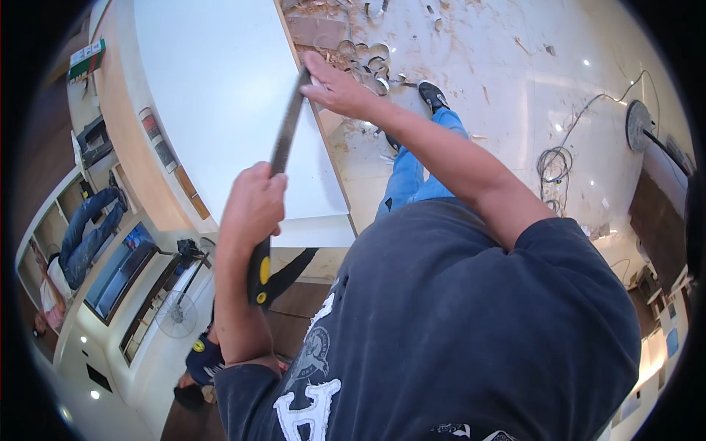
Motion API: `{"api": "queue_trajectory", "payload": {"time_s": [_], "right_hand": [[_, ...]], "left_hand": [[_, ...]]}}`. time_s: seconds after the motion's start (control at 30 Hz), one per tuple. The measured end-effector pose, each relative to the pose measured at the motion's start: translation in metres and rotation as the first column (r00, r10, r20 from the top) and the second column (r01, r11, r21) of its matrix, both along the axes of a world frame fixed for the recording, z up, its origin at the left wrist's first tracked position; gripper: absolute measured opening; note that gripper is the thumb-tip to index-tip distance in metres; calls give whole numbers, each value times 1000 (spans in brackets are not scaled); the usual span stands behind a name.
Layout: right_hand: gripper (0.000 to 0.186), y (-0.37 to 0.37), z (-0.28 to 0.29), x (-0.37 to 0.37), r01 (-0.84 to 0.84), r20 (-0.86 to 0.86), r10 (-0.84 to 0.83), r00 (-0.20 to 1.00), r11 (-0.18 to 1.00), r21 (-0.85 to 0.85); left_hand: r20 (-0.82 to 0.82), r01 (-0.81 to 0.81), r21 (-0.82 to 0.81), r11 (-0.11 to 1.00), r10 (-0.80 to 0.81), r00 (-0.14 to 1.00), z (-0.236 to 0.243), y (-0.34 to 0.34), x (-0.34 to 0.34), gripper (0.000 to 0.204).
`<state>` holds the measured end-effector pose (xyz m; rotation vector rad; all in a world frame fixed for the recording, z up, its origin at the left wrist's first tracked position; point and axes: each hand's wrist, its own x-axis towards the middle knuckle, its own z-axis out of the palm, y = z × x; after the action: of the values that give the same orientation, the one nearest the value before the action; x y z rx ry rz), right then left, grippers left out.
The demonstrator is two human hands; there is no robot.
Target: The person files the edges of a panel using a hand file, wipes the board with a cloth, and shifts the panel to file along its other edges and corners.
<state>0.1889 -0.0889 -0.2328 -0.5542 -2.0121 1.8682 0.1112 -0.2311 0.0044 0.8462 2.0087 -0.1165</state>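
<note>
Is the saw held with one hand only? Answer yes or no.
No: the left hand grips the saw at its handle, and the right hand holds the blade's far end.

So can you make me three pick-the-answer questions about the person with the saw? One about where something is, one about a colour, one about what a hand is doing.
1. Where does the saw blade lie?
A. Along the edge of the white board
B. Flat on the floor
C. On a shelf

2. What colour are the spots on the black saw handle?
A. Red
B. Yellow
C. Green

3. What is the left hand doing?
A. Hanging open
B. Pointing at the fan
C. Closed around the saw's handle end

Answers:
1 A, the blade runs beside the board's right edge, with the right hand on its far end.
2 B, two yellow spots show on the black grip.
3 C, the fingers wrap the saw just above the grip's lower end.
</note>
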Motion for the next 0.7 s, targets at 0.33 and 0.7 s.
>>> {"api": "queue_trajectory", "payload": {"time_s": [0.33, 0.7], "right_hand": [[76, -55, -53, 52, -73, 193, 81, 978, 996, -49], [82, -113, -82, 123, -202, 291, 235, 927, 969, -141]], "left_hand": [[-21, 458, -49, 888, -460, 888, -30, -34, 33, 14], [21, 39, -163, 986, -36, 999, -96, -102, 87, 31]]}}
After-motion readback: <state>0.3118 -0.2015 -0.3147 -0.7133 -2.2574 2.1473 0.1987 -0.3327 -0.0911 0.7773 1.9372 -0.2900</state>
